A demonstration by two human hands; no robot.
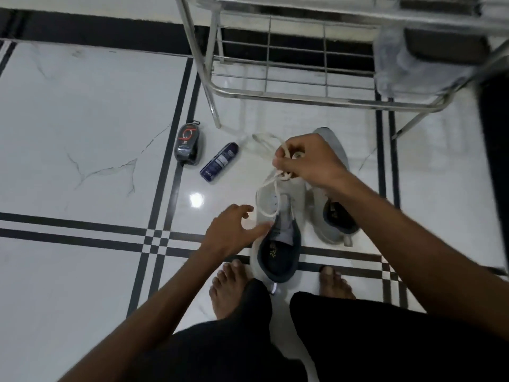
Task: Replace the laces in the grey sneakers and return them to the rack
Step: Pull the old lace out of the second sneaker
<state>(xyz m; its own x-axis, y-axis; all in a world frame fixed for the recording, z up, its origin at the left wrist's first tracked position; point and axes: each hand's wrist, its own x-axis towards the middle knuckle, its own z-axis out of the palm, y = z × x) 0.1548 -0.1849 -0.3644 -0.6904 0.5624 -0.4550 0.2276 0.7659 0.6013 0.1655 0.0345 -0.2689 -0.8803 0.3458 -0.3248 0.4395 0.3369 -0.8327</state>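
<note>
Sneakers, grey, sit on the white tiled floor (82, 119) just ahead of my bare feet, below the front rail of the steel rack (275, 95). Furthest left lies a dark oval shoe-polish pack (188, 144), and just right of it a dark blue bottle (219, 162) on its side. Next comes my left hand (234, 230), fingers spread and relaxed, gripping nothing; its fingertips touch the near sneaker (272, 216) at the edge of its dark collar. That sneaker points away from me, with a white lace (271, 188) threaded through only its front eyelets. My right hand (308, 161) hovers over its toe, fingers curled and pinching the lace, which loops up through my grip and trails off towards the rack's leg. The second sneaker (333, 210) stands right beside the first, partly hidden under my right wrist; I can't make out any lace in it.
</note>
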